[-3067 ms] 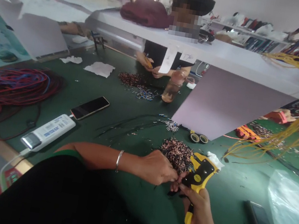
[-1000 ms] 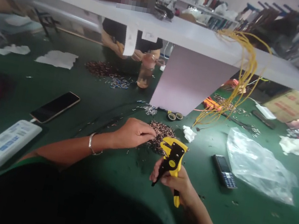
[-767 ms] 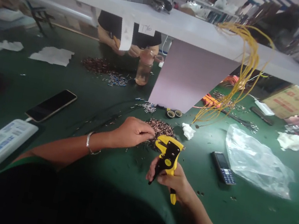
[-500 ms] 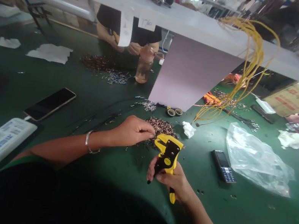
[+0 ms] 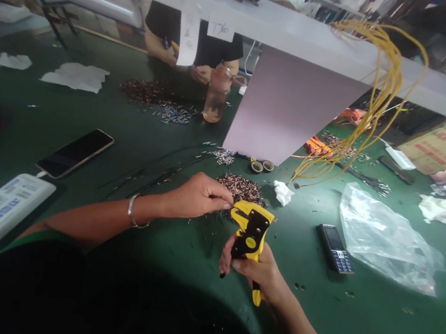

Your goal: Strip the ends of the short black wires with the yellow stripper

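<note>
My right hand (image 5: 251, 264) is wrapped round the handles of a yellow and black wire stripper (image 5: 253, 233), whose jaws point up and left. My left hand (image 5: 202, 198), with a silvery bangle on its wrist, is closed in a pinch right at the mouth of those jaws. Between its thumb and finger sits a short wire, of which only a tiny dark bit shows. Just behind the jaws lies a heap of short dark wires with coppery ends (image 5: 240, 187). Beyond the heap are small white pieces (image 5: 223, 157) and two tape rolls (image 5: 261, 166).
A smartphone (image 5: 76, 152) and a white power strip (image 5: 0, 208) lie left. To the right are a keypad phone (image 5: 335, 249) and a clear plastic bag (image 5: 387, 236). Yellow wires (image 5: 369, 118) hang from the shelf (image 5: 293, 35). A co-worker's hands (image 5: 200, 73) are behind a bottle (image 5: 217, 97).
My left fingertips have moved slightly right, up to the stripper's jaws. My right hand keeps its grip on the stripper. The whole view has shifted a little.
</note>
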`<state>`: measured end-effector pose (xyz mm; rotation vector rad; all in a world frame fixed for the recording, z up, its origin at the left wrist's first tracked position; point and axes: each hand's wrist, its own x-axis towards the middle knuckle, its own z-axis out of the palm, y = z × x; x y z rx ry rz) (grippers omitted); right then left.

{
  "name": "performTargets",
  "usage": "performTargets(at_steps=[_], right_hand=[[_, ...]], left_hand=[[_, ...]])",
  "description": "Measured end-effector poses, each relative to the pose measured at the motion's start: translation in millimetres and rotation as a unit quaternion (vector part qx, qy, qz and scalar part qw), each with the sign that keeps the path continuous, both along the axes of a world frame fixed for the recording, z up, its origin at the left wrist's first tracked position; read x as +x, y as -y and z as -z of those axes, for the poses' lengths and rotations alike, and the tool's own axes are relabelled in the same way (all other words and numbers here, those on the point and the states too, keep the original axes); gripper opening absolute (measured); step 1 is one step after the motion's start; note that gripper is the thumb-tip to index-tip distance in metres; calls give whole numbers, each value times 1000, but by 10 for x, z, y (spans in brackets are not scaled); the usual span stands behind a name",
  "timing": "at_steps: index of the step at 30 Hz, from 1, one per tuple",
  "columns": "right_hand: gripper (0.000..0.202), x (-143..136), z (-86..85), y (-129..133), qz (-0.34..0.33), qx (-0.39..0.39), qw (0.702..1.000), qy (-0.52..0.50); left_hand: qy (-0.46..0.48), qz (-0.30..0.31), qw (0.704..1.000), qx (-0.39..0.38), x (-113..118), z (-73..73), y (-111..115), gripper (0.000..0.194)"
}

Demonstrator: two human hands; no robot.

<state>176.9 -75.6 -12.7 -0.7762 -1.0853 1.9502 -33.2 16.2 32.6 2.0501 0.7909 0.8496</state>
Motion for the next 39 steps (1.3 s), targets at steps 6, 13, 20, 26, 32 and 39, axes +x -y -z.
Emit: performTargets(at_steps=[6, 13, 20, 26, 32, 39], right_hand=[[20, 17, 64, 18, 5, 7, 1000, -8], [22, 26, 114, 52, 28, 1, 999, 14], [26, 7, 119, 97, 52, -7, 997, 50], [30, -51, 96, 96, 88, -10, 992, 90], [27, -101, 195, 84, 118, -11, 987, 104], [22, -96, 336, 59, 143, -14, 982, 125]], left_hand=[[-11, 0, 1000, 3, 4, -2, 8, 15], [-31, 3, 1000, -2, 17, 3, 8, 15], [-57, 13, 998, -12, 19, 7, -18, 17], [-80, 26, 996, -2, 15, 66, -78, 19], [-92, 25, 995, -2, 25, 153, -129, 18], [-105, 38, 994, 8, 55, 309, -227, 16]])
